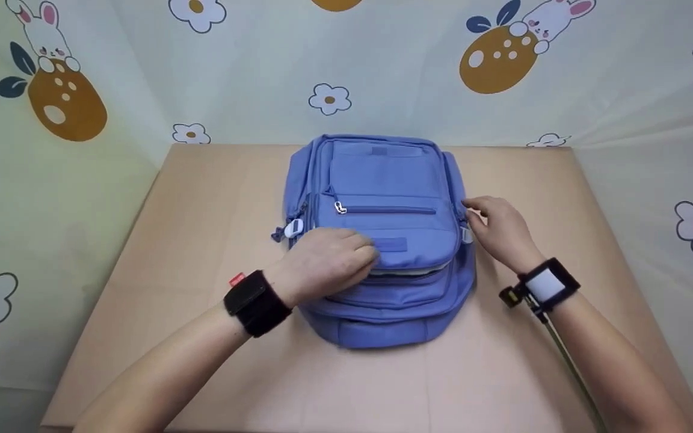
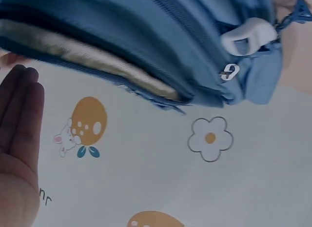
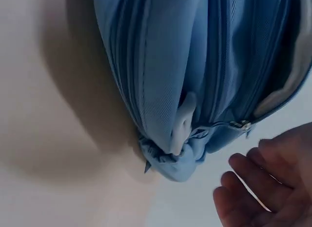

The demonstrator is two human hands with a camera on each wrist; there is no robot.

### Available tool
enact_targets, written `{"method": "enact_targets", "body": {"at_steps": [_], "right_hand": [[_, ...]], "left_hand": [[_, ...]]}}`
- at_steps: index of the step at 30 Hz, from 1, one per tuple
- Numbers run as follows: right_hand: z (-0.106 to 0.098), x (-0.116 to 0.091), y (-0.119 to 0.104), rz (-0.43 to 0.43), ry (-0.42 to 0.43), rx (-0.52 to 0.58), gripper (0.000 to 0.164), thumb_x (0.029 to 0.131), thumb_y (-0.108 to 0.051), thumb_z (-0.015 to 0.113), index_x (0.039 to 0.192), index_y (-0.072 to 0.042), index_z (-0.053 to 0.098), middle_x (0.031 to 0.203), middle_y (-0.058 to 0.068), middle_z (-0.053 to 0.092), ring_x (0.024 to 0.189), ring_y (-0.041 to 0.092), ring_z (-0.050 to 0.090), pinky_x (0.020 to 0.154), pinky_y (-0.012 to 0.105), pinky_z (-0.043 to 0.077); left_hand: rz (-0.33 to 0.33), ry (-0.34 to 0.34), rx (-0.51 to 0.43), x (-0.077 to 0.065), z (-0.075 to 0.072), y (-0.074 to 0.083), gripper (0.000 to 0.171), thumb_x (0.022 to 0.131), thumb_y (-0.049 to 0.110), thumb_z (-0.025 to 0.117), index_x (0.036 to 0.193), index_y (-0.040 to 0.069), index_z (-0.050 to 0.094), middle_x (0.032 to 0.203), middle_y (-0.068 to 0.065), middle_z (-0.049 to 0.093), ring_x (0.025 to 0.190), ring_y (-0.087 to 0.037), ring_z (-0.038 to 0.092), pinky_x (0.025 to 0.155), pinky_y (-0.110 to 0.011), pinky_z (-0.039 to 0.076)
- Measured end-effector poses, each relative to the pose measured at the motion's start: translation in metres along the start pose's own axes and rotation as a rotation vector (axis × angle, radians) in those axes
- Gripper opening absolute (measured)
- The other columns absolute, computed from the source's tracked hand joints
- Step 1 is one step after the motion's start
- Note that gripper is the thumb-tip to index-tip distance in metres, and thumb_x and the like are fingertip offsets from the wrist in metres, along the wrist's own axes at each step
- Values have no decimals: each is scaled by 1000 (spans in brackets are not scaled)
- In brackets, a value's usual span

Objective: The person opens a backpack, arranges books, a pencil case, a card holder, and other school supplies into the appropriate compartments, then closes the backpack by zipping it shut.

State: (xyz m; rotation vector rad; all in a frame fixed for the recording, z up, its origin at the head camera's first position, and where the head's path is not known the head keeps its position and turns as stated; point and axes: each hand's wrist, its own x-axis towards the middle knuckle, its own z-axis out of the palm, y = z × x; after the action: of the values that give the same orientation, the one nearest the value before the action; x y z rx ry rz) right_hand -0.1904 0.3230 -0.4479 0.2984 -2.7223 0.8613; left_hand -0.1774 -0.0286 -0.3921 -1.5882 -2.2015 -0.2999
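A blue backpack [image 1: 388,180] lies front side up, its open front pocket showing a pale lining [image 2: 87,53] in the left wrist view. Over the lower left of its front is my left hand [image 1: 334,261]; its fingers [image 2: 22,110] look straight and together, close to the pocket's edge. Beside the bag's right side is my right hand [image 1: 503,231], with fingers [image 3: 258,178] loosely bent and nothing visible held. A zipper pull [image 3: 242,124] hangs near those fingertips, apart from them. My left thumb is hidden in the head view.
Under the bag is a tan board-like tabletop [image 1: 220,198]. Behind it hangs a pale curtain [image 1: 262,66] printed with flowers and rabbits. White buckles [image 1: 293,228] sit on the bag's sides. A cable [image 1: 572,367] runs along the right forearm from the wrist camera.
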Motion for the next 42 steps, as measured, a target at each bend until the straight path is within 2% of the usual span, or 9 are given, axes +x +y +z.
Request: {"method": "enact_targets", "body": {"at_steps": [4,9,14,18,21,25,28,35,42], "right_hand": [[4,12,3,119,-116,81,33,100,-7,59,129,7,65,126,26,65,111,41,64,93,53,53],[9,17,2,158,-138,137,32,99,-8,58,126,6,68,120,24,68,107,37,65,90,49,53],[15,18,3,161,-108,147,27,98,-6,60,120,7,70,116,24,69,104,37,66,89,49,53],[18,18,6,178,-83,149,24,96,-5,64,116,7,71,112,23,71,101,36,67,86,46,53],[18,19,6,189,-78,146,21,95,-6,67,112,5,71,108,22,71,99,35,67,85,45,52],[18,20,7,176,-66,131,13,94,-6,67,104,3,69,101,19,71,94,33,66,83,44,51],[19,19,8,144,-44,121,10,95,-6,67,102,1,68,98,17,71,91,31,67,81,42,51],[18,17,10,50,16,91,11,94,-6,71,103,0,72,98,13,75,87,26,70,77,39,54],[15,10,11,-28,67,45,6,89,-2,77,95,-1,75,92,13,73,84,29,68,76,43,54]], "left_hand": [[-90,-125,-48,36,-2,10,16,101,23,61,100,10,71,104,-4,70,95,-23,67,80,-38,57],[-178,-322,-79,77,9,26,31,102,35,61,117,9,70,122,-8,67,120,-27,61,98,-40,52],[-215,-454,-29,104,32,42,60,101,45,59,146,5,54,148,-12,54,140,-29,47,113,-40,40],[-227,-526,44,117,50,51,75,101,53,57,155,4,41,160,-13,39,147,-28,36,118,-39,32],[-230,-545,90,122,56,53,75,101,52,55,157,5,37,164,-12,33,149,-27,33,119,-40,31],[-232,-527,129,121,60,52,59,105,39,49,155,7,43,161,-10,39,146,-26,38,116,-40,35],[-231,-535,152,119,61,53,51,108,30,43,154,7,45,159,-10,42,145,-25,40,116,-40,36],[-194,-599,241,114,64,53,49,110,24,42,156,8,42,160,-9,41,145,-23,40,117,-39,34],[-167,-596,282,112,69,53,45,111,20,36,153,9,47,155,-8,47,143,-22,44,117,-38,35]]}}
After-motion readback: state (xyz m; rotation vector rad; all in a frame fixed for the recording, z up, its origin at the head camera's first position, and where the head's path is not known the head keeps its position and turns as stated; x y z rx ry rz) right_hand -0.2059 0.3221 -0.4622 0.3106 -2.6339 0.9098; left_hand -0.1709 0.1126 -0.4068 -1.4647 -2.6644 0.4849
